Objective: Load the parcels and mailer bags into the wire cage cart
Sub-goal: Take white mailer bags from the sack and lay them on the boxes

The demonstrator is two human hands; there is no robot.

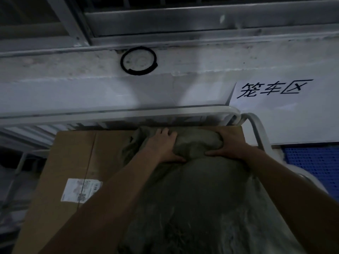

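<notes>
Both hands are on one large grey-green mailer bag, which fills the lower middle of the view and lies at the top of the wire cage cart, against its right-hand side and just below the white tubular rail. The left hand and the right hand face each other across the bag's bunched far end. On each, the fingers curl over the top of the lump and the thumb digs in beneath it, so both are clamped on the soft material rather than lying flat. That two-sided pinch makes sense for a slack, heavy sack, since gathering a handful gives something firm to push or steer by. The aim seems to be to drive the bag forward toward the rail and into the corner. A cardboard parcel with a white shipping label lies touching the bag's left side, and the bag partly overlaps it, so the two appear to share the top layer of the load. How deep the cart is filled beneath them cannot be seen. On the wall behind, a paper sign carries handwritten characters, and a blue perforated pallet stands to the right, outside the cart.
</notes>
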